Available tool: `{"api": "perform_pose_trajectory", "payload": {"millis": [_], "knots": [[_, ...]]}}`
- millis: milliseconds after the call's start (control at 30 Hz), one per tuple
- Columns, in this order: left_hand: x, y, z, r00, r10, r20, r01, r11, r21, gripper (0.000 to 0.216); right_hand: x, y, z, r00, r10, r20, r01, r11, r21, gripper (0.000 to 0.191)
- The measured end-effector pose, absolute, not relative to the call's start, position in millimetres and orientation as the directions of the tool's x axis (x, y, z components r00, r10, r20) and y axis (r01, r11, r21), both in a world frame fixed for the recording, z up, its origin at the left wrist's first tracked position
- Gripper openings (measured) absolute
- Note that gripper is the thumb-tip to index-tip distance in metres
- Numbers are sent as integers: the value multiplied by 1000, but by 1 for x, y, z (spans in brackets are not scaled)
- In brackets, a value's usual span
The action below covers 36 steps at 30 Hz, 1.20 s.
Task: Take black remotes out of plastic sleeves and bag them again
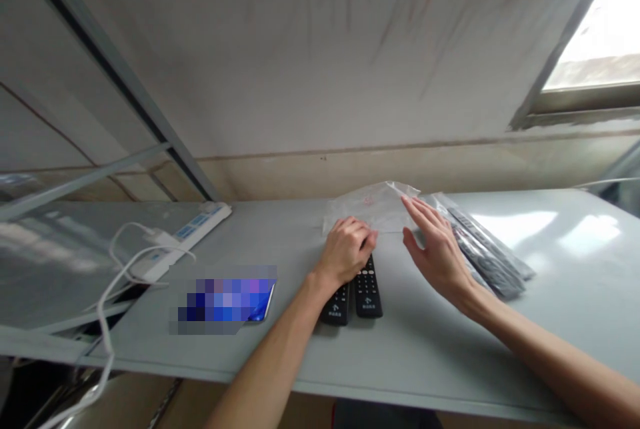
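Two black remote controls lie side by side on the grey table: the left remote control (336, 309) and the right remote control (369, 297). My left hand (346, 252) is closed over their far ends, with its fingers curled and hiding the upper buttons. Exactly how the fingertips grip them is hidden. To the right, my right hand (436, 249) is open, fingers stretched out and thumb apart, holding nothing. A clear plastic bag (360, 208) lies flat just beyond both hands. Beside my right hand are several remotes in clear plastic sleeves (493, 252).
A phone (230, 301) with a lit, blurred screen lies left of my forearm. Farther left, a white power strip (207, 219) carries a plugged-in charger and a white cable (103, 312) that hangs over the table's front edge. A wall (320, 172) bounds the table's back.
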<state>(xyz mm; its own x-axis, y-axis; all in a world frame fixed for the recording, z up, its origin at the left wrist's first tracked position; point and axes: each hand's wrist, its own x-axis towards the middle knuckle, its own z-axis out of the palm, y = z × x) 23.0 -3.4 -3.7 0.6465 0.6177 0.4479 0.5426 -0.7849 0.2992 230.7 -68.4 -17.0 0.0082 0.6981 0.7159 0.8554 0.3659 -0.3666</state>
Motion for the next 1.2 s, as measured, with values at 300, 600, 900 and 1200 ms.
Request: {"api": "perform_pose_trajectory", "payload": {"millis": [300, 600, 900, 1200], "knots": [[19, 2, -9, 474, 684, 554, 504, -727, 467, 69, 218, -76, -18, 15, 722, 692, 687, 495, -532, 71], [19, 6, -19, 545, 573, 612, 249, -807, 535, 85, 210, -77, -26, -211, 769, 604, 672, 562, -482, 66], [22, 1, -15, 430, 588, 686, 191, -801, 567, 87, 208, -77, -26, -345, 708, 616, 651, 654, -387, 57], [18, 4, -14, 407, 590, 697, 318, -807, 498, 72, 204, -83, -16, -483, 664, 571, 576, 732, -364, 49]]}}
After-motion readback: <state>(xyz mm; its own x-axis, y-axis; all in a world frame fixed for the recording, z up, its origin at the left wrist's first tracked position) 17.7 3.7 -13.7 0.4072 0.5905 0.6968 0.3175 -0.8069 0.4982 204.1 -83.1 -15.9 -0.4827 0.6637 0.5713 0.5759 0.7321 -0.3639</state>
